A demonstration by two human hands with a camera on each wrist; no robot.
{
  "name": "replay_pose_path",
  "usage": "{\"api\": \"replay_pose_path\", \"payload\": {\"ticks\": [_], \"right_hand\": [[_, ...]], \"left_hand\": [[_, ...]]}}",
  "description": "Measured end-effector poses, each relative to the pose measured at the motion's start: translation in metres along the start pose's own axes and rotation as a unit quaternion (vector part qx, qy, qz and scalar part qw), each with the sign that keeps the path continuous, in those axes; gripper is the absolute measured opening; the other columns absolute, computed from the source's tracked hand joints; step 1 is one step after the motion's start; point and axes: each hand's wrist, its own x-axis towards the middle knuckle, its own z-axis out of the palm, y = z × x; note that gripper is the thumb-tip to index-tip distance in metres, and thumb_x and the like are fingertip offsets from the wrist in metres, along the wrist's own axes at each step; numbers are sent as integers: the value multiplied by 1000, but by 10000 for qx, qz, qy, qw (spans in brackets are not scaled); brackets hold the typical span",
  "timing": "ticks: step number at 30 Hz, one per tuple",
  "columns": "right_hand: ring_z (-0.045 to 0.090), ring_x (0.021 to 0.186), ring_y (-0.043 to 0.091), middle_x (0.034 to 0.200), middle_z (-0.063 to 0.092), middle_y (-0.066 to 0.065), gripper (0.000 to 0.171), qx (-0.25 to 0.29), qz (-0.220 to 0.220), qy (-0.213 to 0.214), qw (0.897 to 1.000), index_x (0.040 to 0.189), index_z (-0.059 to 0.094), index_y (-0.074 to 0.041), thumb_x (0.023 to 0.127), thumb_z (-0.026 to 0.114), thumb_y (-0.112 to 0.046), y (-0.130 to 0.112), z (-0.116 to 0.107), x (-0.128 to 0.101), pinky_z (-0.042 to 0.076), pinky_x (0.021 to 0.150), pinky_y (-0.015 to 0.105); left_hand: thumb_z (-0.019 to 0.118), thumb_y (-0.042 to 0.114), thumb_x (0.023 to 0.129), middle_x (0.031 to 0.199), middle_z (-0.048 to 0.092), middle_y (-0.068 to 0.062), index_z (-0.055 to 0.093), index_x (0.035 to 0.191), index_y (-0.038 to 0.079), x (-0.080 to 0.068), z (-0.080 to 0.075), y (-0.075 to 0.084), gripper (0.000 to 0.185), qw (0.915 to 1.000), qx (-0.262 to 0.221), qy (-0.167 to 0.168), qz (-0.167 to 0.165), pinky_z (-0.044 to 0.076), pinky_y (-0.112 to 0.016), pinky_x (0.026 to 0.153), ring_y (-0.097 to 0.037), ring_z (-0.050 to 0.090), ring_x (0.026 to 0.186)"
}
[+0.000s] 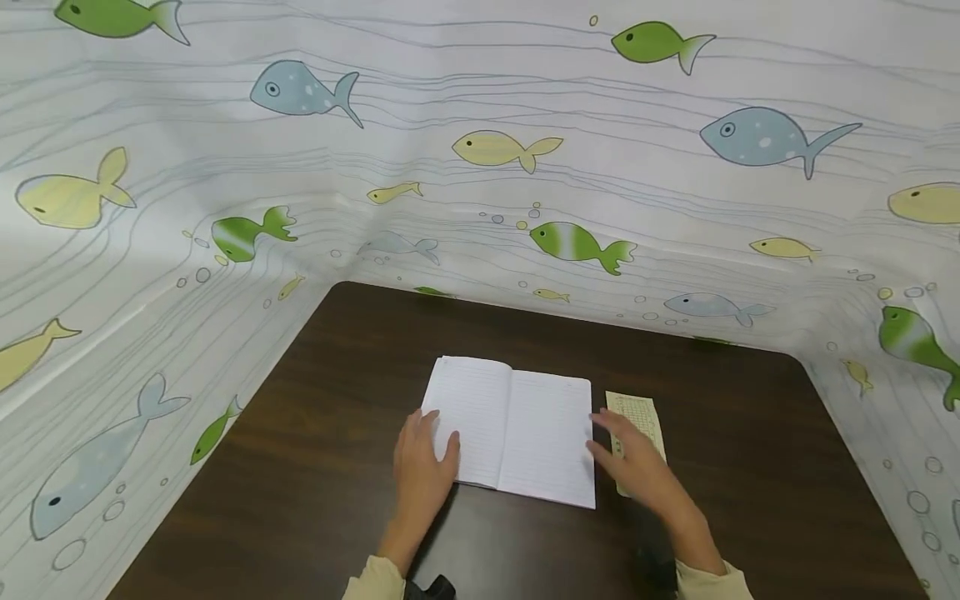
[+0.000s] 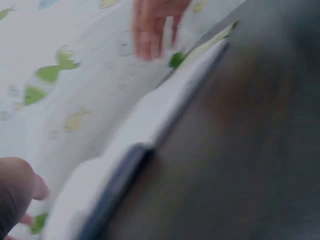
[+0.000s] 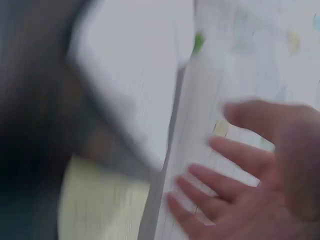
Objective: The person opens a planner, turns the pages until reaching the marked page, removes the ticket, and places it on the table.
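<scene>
An open notebook (image 1: 551,433) with lined white pages lies on the dark table. My left hand (image 1: 426,458) rests at its left page's outer edge, fingers spread and thumb over the page. Near the right page's edge hovers my right hand (image 1: 633,458), its fingers apart and holding nothing. In the right wrist view that hand (image 3: 240,185) is blurred, with fingers extended. Partly under it lies a yellowish sheet (image 1: 636,407) printed with a grid, just right of the notebook. The left wrist view shows the notebook (image 2: 145,120) edge-on and blurred.
The dark brown table (image 1: 315,400) has rounded far corners. White fabric with a fish pattern (image 1: 465,200) rises behind it and at both sides. A black object (image 1: 435,587) sits beside the left sleeve (image 1: 377,579) at the near edge.
</scene>
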Motion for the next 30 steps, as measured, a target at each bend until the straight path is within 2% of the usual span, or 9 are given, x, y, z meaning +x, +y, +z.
{"api": "replay_pose_path", "payload": {"ticks": [2, 4, 8, 13, 19, 22, 24, 28, 30], "right_hand": [[36, 135, 44, 143, 44, 26, 49, -9, -46, -387, 9992, 133, 55, 1, 94, 63, -29, -14, 15, -5, 31, 106, 61], [30, 138, 45, 144, 41, 28, 49, 69, 100, -615, 9980, 131, 57, 1, 93, 65, -29, -24, 28, -10, 28, 108, 60], [24, 141, 45, 145, 39, 30, 51, 157, 331, -541, 9979, 131, 56, 3, 92, 66, -29, -32, 41, -15, 25, 110, 59], [33, 137, 44, 144, 41, 29, 52, 123, 473, -307, 9983, 131, 56, 4, 92, 65, -29, -30, 43, -17, 29, 108, 58], [34, 136, 43, 143, 42, 28, 50, 289, 549, -62, 9981, 129, 58, 3, 94, 62, -33, -28, 47, -19, 30, 108, 59], [32, 138, 42, 144, 42, 27, 54, 444, 591, 42, 9973, 131, 56, 3, 96, 57, -39, -29, 49, -19, 27, 109, 59], [31, 139, 41, 145, 41, 26, 59, 618, 657, 69, 9959, 135, 53, 3, 98, 52, -43, -29, 50, -19, 26, 110, 59], [28, 141, 37, 150, 37, 20, 67, 1210, 800, 61, 9894, 144, 42, 1, 101, 42, -50, -28, 50, -19, 23, 112, 57], [26, 143, 34, 153, 33, 18, 67, 1542, 788, 186, 9847, 148, 35, 0, 102, 39, -49, -26, 49, -17, 22, 113, 56]], "left_hand": [[68, 26, 89, 130, 51, -28, 59, 123, -3, 4, -10, 0, 46, 9989, -104, -130, -446, 42, -62, 92, -44, 49, 120], [64, 32, 92, 128, 52, -28, 56, 125, -4, 8, -21, 0, 50, 9952, -197, -368, -888, 44, -61, 89, -44, 50, 117], [54, 43, 97, 128, 50, -30, 49, 130, -8, 18, -40, -4, 61, 9828, -510, -942, -1504, 41, -61, 94, -47, 49, 118], [49, 48, 98, 138, 42, -30, 42, 137, -6, 25, -53, -14, 67, 9660, -967, -1423, -1930, 41, -61, 96, -47, 44, 124], [50, 50, 98, 134, 48, -25, 46, 135, -6, 35, -61, -11, 67, 9332, -1899, -2108, -2205, 42, -54, 97, -39, 49, 121], [48, 48, 99, 125, 55, -23, 50, 132, -7, 42, -62, -1, 64, 9255, -2248, -2364, -1923, 44, -50, 96, -35, 53, 113], [45, 46, 101, 126, 56, -21, 48, 135, -7, 43, -60, 11, 63, 9246, -2512, -2419, -1536, 41, -50, 100, -33, 53, 116], [29, 37, 107, 136, 52, -20, 43, 141, -3, 36, -47, 45, 55, 9212, -3050, -2381, -417, 36, -53, 106, -33, 47, 127], [23, 32, 108, 142, 49, -18, 41, 144, -1, 28, -33, 60, 52, 9234, -2916, -2480, 294, 33, -53, 108, -31, 43, 131]]}}
